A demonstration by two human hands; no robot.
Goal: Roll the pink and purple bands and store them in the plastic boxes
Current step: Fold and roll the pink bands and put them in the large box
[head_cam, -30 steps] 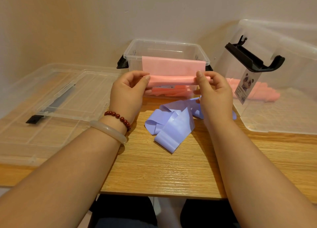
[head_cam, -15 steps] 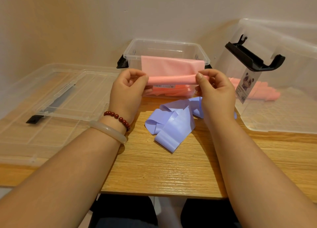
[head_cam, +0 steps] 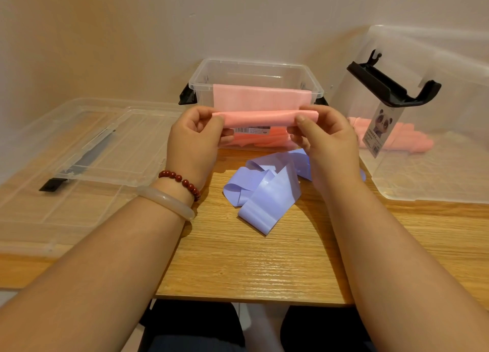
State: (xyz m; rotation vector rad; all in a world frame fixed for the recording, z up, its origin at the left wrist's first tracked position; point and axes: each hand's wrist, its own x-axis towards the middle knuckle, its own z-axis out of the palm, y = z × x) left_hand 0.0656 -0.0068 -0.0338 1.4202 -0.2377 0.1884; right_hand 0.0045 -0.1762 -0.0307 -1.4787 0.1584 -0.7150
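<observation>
Both hands pinch the pink band (head_cam: 267,117) in front of the small clear box (head_cam: 255,72), left hand (head_cam: 194,137) and right hand (head_cam: 321,137) at either end; its roll runs crosswise between them, loose tail draped over the rim.

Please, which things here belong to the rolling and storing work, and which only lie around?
For the job: pink band, gripped by left hand and right hand; purple band, loose on the table; small clear box; large clear box with pink rolls inside.
Lying about: clear lids at the left; bead bracelet and pale bangle on the left wrist.
</observation>
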